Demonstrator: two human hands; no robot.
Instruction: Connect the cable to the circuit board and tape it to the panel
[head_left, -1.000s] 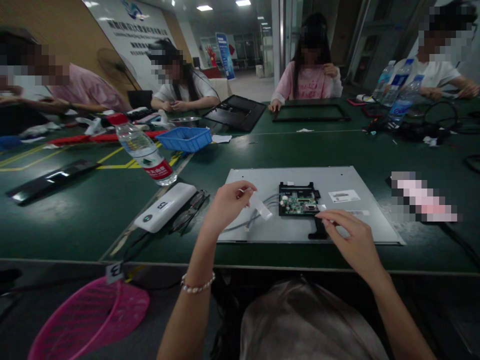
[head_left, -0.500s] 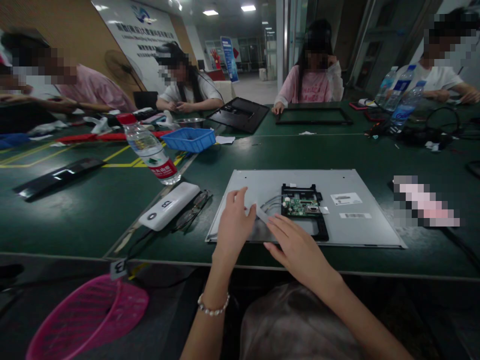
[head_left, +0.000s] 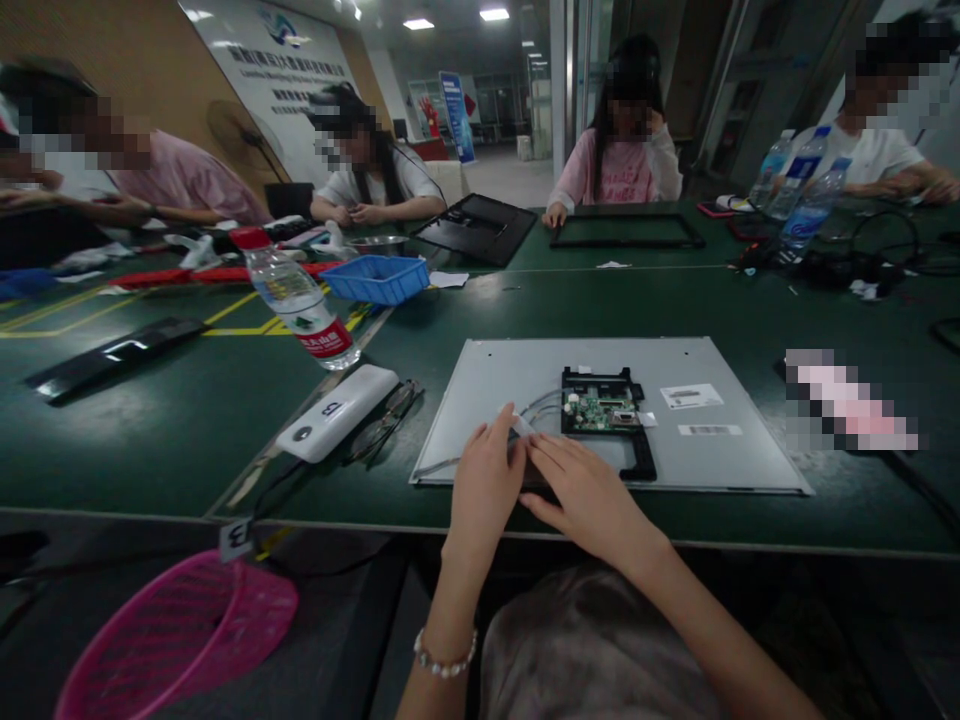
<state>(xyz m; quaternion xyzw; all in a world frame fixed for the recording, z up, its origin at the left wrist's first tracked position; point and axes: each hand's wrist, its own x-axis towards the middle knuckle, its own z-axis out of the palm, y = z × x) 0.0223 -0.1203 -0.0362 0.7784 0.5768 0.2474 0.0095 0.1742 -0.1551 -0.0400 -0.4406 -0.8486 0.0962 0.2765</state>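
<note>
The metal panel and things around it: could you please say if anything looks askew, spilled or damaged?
Nothing looks plainly spilled or damaged. The water bottle left of the panel seems to lean, though the camera's view may cause that. A loose white scrap on the table beyond the panel looks like litter.

A white tag (head_left: 235, 540) above the pink basket (head_left: 266, 600) reads "3".

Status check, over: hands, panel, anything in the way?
Left hand and right hand together at the white tape. Panel flat on table, circuit board on it. Cables beside the fingers.
</note>
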